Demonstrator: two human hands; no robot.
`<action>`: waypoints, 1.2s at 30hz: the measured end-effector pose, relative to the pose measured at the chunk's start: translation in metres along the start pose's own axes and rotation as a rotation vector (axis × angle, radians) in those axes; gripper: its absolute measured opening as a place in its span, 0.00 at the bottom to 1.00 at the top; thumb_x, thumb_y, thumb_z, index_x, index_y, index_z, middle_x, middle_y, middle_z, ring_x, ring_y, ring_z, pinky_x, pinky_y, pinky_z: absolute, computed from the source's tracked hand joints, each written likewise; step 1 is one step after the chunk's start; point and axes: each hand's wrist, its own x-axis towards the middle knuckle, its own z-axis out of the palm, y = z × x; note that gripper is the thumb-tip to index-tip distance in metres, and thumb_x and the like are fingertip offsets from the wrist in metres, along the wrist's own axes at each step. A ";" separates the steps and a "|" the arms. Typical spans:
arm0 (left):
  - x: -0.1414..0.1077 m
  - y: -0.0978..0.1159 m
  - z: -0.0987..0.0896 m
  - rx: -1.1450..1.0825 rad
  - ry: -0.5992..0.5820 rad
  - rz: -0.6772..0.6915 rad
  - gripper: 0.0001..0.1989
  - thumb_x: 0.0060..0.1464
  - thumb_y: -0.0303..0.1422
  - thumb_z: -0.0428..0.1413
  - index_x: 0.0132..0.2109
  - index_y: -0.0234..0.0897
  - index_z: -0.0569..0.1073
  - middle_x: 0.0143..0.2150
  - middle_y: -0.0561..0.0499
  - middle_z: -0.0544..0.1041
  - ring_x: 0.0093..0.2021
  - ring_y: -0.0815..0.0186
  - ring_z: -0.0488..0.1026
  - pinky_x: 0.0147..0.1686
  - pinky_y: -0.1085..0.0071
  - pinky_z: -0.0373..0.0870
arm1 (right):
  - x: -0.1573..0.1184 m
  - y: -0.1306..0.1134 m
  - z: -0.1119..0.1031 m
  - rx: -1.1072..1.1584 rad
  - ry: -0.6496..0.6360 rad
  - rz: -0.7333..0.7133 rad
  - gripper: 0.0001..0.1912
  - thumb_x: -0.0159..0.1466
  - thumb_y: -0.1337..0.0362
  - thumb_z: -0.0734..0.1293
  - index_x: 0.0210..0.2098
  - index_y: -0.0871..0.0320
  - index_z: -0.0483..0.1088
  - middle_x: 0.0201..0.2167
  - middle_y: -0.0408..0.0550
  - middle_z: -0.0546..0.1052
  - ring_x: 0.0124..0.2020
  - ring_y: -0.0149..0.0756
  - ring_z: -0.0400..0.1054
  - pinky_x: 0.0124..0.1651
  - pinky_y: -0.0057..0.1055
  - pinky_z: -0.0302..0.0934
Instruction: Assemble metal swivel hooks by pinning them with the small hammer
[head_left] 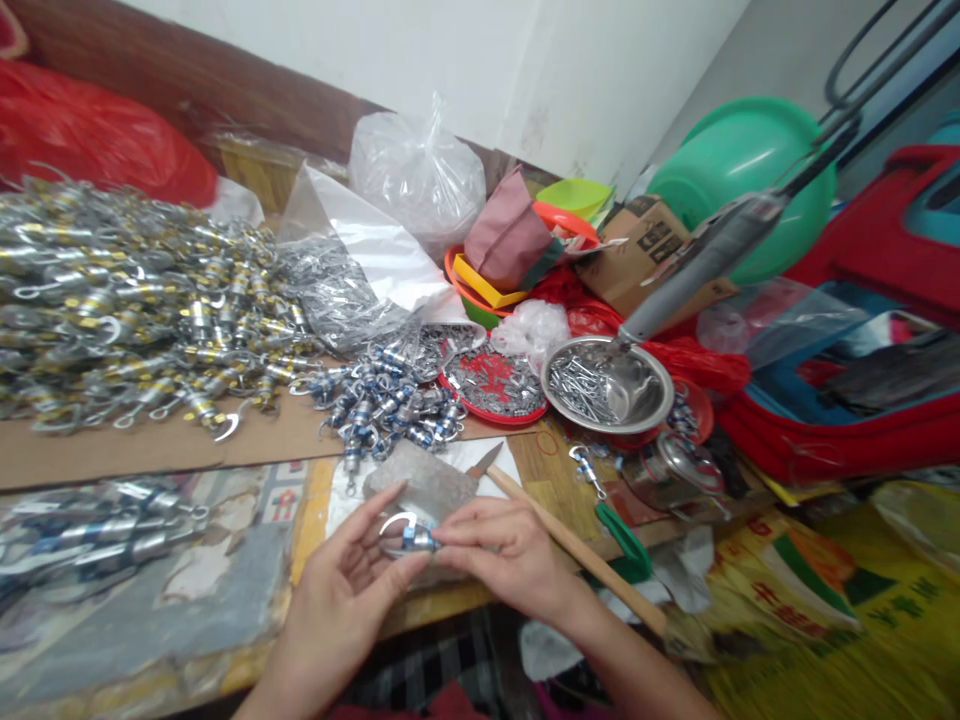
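Note:
A small silver metal hook fitting with a blue band (pixel 417 537) is held between both hands at the front edge of the table. My left hand (pixel 360 575) cups it from the left, thumb and fingers around the hook side. From the right, my right hand (pixel 499 550) pinches its other end between thumb and fingertips. Just behind my hands lies a grey stone block (pixel 420 480). Beyond the block is a pile of similar blue-banded fittings (pixel 382 405). A hammer (pixel 577 545) with a long wooden handle lies beside my right hand, its head by the block.
A large heap of yellow-banded fittings (pixel 150 290) covers the left. Behind are a red tray (pixel 491 412) of small metal parts and a steel bowl (pixel 651 400) of pins. One blue-banded fitting with a green strap (pixel 626 540) lies right. Long fittings (pixel 112 540) lie front left.

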 end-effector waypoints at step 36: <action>0.016 0.008 -0.006 -0.018 -0.046 -0.054 0.39 0.37 0.34 0.62 0.56 0.40 0.54 0.27 0.55 0.73 0.27 0.65 0.73 0.25 0.72 0.67 | 0.052 -0.004 -0.018 -0.412 -0.445 -0.169 0.04 0.54 0.72 0.67 0.28 0.59 0.73 0.24 0.41 0.74 0.26 0.28 0.66 0.30 0.22 0.57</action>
